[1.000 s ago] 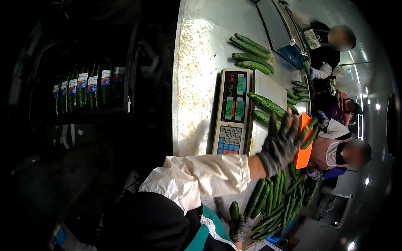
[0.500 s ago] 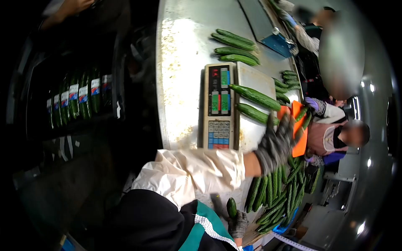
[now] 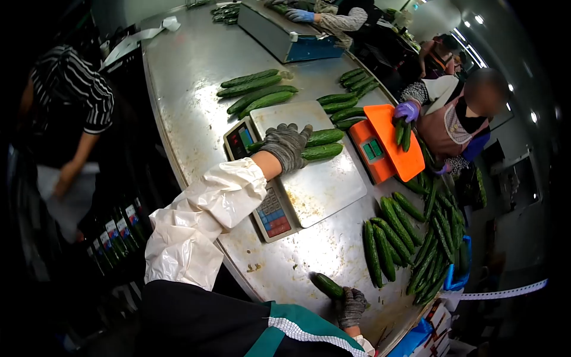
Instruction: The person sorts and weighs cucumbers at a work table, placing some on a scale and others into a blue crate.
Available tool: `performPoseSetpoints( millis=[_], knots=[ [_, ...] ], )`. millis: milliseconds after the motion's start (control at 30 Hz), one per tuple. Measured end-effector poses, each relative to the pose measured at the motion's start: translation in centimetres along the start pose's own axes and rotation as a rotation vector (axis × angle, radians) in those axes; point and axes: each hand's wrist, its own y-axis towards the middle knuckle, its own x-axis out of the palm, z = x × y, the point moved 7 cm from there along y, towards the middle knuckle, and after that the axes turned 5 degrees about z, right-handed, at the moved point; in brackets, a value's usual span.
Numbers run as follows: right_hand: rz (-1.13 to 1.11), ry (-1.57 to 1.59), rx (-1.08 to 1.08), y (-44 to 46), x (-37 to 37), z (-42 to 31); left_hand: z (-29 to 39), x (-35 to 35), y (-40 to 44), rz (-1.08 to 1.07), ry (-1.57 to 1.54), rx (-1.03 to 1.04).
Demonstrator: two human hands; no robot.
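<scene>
My left hand [image 3: 286,146], in a grey glove, lies curled over two cucumbers [image 3: 326,144] on the metal plate [image 3: 318,193] of a weighing scale [image 3: 270,209]. Their ends stick out past my fingers, and part of them is hidden under the glove. Lower down, my gloved right hand [image 3: 353,307] grips one end of another cucumber [image 3: 327,285], held low over the steel table [image 3: 190,77]. Beyond that hand lies a pile of loose cucumbers [image 3: 437,253].
Several cucumbers [image 3: 256,92] lie grouped past the scale. An orange scale [image 3: 373,152] stands opposite, where a co-worker's purple-gloved hand [image 3: 407,111] holds cucumbers. A person in stripes [image 3: 74,89] is at the left, near labelled cucumbers [image 3: 116,232] in a dark crate.
My left hand has drawn back from beside the orange scale onto the cucumbers on the metal plate. My right hand still has its cucumber. The whole view has turned.
</scene>
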Motion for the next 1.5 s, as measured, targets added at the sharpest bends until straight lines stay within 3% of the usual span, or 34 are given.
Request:
performPoseSetpoints(
  millis=[200,600,733,767,867,933,1000,1167,1233,1400,1467,1500],
  knots=[
    [0.017,0.038,0.012,0.1,-0.3,-0.3,1.2,0.3,1.0,-0.122,0.114,0.092],
    [0.142,0.091,-0.022,0.0,-1.0,-0.7,2.0,0.5,2.9,-0.200,0.059,0.130],
    [0.116,0.083,0.014,0.8,-1.5,-1.0,1.2,-2.1,4.8,-0.352,-0.066,0.054],
    [0.101,0.067,0.015,0.8,-1.3,-1.0,0.4,-1.8,6.6,-0.207,-0.105,0.153],
    [0.105,0.045,0.031,0.9,-1.3,-0.8,-2.0,-3.6,11.8,-0.033,-0.191,0.093],
    [0.057,0.025,0.036,0.9,-0.9,-0.8,-2.3,-7.0,14.4,-0.009,-0.124,-0.008],
    [0.014,0.067,0.058,1.3,-1.4,-1.2,-4.4,-6.7,20.2,0.150,-0.083,0.008],
    [-0.005,0.028,0.054,3.6,-3.9,-2.4,-7.5,-3.2,31.1,0.087,0.019,-0.087],
    [-0.174,0.122,0.196,2.3,-1.7,-0.8,-8.7,-0.4,34.8,0.051,0.091,-0.139],
    [-0.088,0.128,0.158,4.2,-2.7,-1.3,-9.5,4.2,38.9,-0.013,0.259,-0.085],
    [-0.185,0.372,0.572,3.0,-1.3,0.7,-9.9,4.9,39.6,0.019,0.224,-0.080],
    [-0.166,0.318,0.542,3.3,-1.5,0.7,-10.5,5.4,40.3,0.018,0.208,-0.074]
  ],
)
